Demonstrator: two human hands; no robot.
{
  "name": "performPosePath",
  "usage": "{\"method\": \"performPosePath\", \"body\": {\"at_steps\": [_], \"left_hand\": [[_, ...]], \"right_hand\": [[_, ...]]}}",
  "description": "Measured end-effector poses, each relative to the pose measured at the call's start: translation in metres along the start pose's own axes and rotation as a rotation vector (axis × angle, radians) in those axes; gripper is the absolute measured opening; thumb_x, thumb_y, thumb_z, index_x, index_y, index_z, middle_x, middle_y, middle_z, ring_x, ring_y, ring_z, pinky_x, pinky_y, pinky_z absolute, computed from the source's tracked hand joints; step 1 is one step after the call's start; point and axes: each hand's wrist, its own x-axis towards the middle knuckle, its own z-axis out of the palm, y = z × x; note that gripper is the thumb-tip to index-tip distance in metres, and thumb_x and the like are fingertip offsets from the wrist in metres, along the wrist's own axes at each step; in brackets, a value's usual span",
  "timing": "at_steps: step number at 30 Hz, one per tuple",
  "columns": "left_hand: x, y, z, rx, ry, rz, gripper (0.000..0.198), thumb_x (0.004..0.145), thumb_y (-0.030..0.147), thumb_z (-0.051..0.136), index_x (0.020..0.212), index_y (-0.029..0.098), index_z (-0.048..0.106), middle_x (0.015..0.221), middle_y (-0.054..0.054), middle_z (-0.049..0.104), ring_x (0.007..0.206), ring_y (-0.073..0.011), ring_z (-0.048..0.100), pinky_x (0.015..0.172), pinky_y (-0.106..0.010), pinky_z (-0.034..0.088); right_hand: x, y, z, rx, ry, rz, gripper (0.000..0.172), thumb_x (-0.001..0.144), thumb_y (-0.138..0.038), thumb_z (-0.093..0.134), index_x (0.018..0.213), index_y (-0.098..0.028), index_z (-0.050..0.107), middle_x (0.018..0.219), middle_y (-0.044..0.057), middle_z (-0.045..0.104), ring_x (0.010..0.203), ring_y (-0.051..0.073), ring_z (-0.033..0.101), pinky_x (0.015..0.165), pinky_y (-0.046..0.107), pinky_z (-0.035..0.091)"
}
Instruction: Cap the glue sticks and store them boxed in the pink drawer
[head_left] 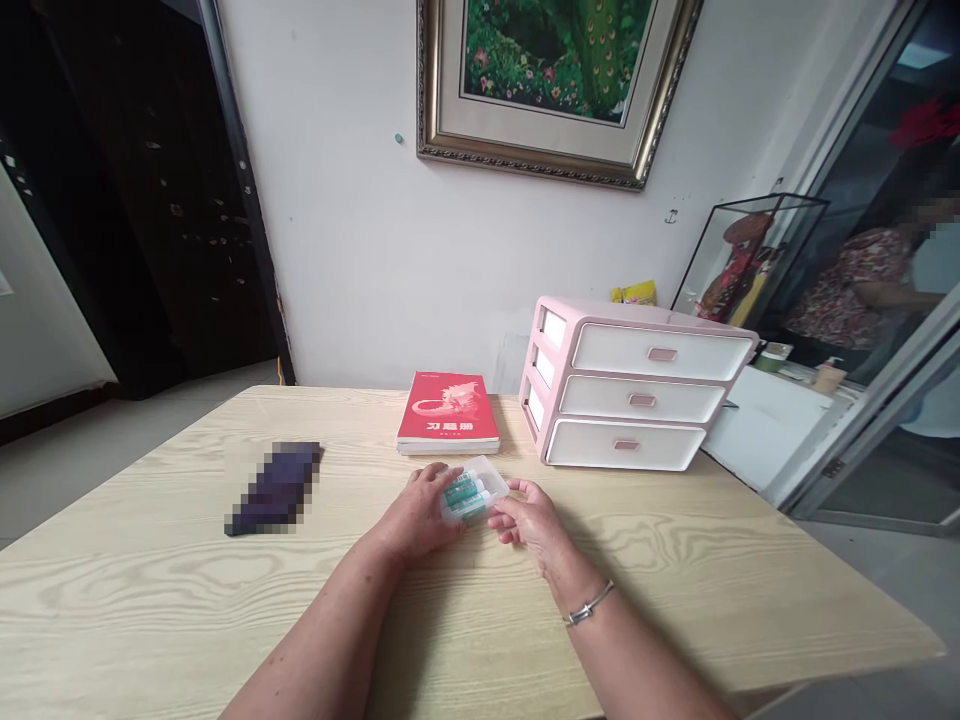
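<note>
Between my hands, just in front of the red book, is a small clear plastic case (491,472) with a few green-and-white cylinders (465,492) inside, which look like batteries or glue sticks. My left hand (429,510) wraps round the case's left side, fingers over its top edge. At the right end, my right hand (529,515) pinches the case's corner between thumb and fingers; a silver bracelet is on that wrist. The underside of the case and part of its left end are hidden by my left hand.
Behind the case lies a red book (448,410) on a stack. A pink-and-white drawer unit (637,400) with shut drawers stands at the back right. A dark, pixelated flat object (276,488) lies on the left of the wooden table (150,590). Another person (855,285) shows at far right.
</note>
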Motion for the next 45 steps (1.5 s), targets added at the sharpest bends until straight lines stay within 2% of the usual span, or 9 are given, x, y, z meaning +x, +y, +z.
{"method": "performPosePath", "body": {"at_steps": [3, 8, 13, 17, 22, 29, 33, 37, 45], "left_hand": [[0.0, 0.001, -0.001, -0.015, -0.001, 0.006, 0.076, 0.064, 0.029, 0.073, 0.136, 0.023, 0.051, 0.136, -0.011, 0.048, 0.125, -0.0333, 0.045, 0.104, -0.041, 0.041], [0.002, 0.001, 0.001, -0.03, 0.025, 0.004, 0.071, 0.066, 0.03, 0.074, 0.134, 0.023, 0.053, 0.132, -0.011, 0.052, 0.123, -0.0325, 0.047, 0.103, -0.041, 0.04], [0.002, 0.004, 0.008, -0.029, 0.059, 0.047, 0.068, 0.068, 0.03, 0.072, 0.132, 0.022, 0.054, 0.128, -0.011, 0.053, 0.119, -0.0318, 0.048, 0.102, -0.042, 0.041], [0.002, 0.008, 0.016, 0.008, 0.082, 0.066, 0.068, 0.067, 0.029, 0.072, 0.132, 0.023, 0.053, 0.127, -0.011, 0.053, 0.117, -0.0314, 0.047, 0.1, -0.043, 0.043], [0.003, 0.012, 0.022, 0.003, 0.089, 0.101, 0.063, 0.073, 0.039, 0.071, 0.131, 0.023, 0.053, 0.125, -0.011, 0.053, 0.114, -0.031, 0.048, 0.098, -0.044, 0.044], [0.002, 0.013, 0.026, 0.024, 0.088, 0.122, 0.066, 0.068, 0.035, 0.074, 0.131, 0.024, 0.055, 0.127, -0.013, 0.052, 0.115, -0.0323, 0.048, 0.099, -0.046, 0.044], [0.002, 0.008, 0.027, -0.014, 0.085, 0.119, 0.07, 0.066, 0.033, 0.075, 0.132, 0.022, 0.055, 0.13, -0.014, 0.051, 0.12, -0.0339, 0.047, 0.103, -0.047, 0.043], [0.003, 0.002, 0.025, -0.072, 0.076, 0.122, 0.074, 0.06, 0.025, 0.076, 0.131, 0.024, 0.056, 0.135, -0.013, 0.05, 0.125, -0.0345, 0.046, 0.106, -0.046, 0.041], [0.003, -0.007, 0.025, -0.161, -0.082, 0.053, 0.092, 0.056, 0.025, 0.076, 0.142, 0.028, 0.045, 0.156, -0.014, 0.028, 0.135, -0.0394, 0.039, 0.106, -0.053, 0.038]], "right_hand": [[-0.001, -0.001, -0.003, 0.009, -0.013, 0.06, 0.038, 0.079, -0.026, 0.07, 0.109, -0.017, 0.047, 0.07, 0.001, 0.068, 0.054, 0.014, 0.068, 0.036, 0.015, 0.039], [-0.003, -0.001, -0.008, -0.028, -0.032, 0.103, 0.036, 0.081, -0.041, 0.07, 0.102, -0.015, 0.057, 0.06, -0.001, 0.063, 0.041, 0.012, 0.062, 0.03, 0.014, 0.03], [-0.005, -0.002, -0.012, -0.037, -0.071, 0.161, 0.04, 0.087, -0.048, 0.062, 0.106, -0.013, 0.057, 0.059, 0.001, 0.064, 0.04, 0.013, 0.061, 0.031, 0.015, 0.036], [-0.006, -0.003, -0.012, 0.068, -0.039, 0.237, 0.04, 0.088, -0.046, 0.063, 0.108, -0.013, 0.057, 0.06, 0.003, 0.066, 0.041, 0.013, 0.062, 0.033, 0.016, 0.042], [-0.007, -0.004, -0.013, 0.268, -0.067, 0.29, 0.026, 0.092, -0.037, 0.06, 0.103, -0.013, 0.059, 0.064, 0.003, 0.068, 0.046, 0.011, 0.064, 0.037, 0.014, 0.046], [-0.014, -0.001, 0.0, 0.372, 0.017, 0.191, 0.019, 0.097, -0.024, 0.044, 0.093, -0.012, 0.059, 0.056, 0.002, 0.063, 0.047, 0.013, 0.065, 0.042, 0.018, 0.052], [-0.021, -0.001, 0.001, 0.343, -0.032, 0.186, 0.022, 0.097, -0.028, 0.041, 0.096, -0.012, 0.056, 0.057, 0.003, 0.063, 0.049, 0.017, 0.066, 0.042, 0.024, 0.054], [-0.03, 0.002, -0.002, 0.278, -0.021, 0.188, 0.02, 0.097, -0.034, 0.045, 0.1, -0.016, 0.053, 0.052, -0.002, 0.058, 0.042, 0.015, 0.061, 0.038, 0.023, 0.05], [-0.052, 0.011, 0.008, 0.137, -0.122, 0.241, 0.016, 0.097, -0.03, 0.048, 0.093, -0.015, 0.053, 0.066, 0.003, 0.065, 0.048, 0.013, 0.065, 0.04, 0.02, 0.049]]}}
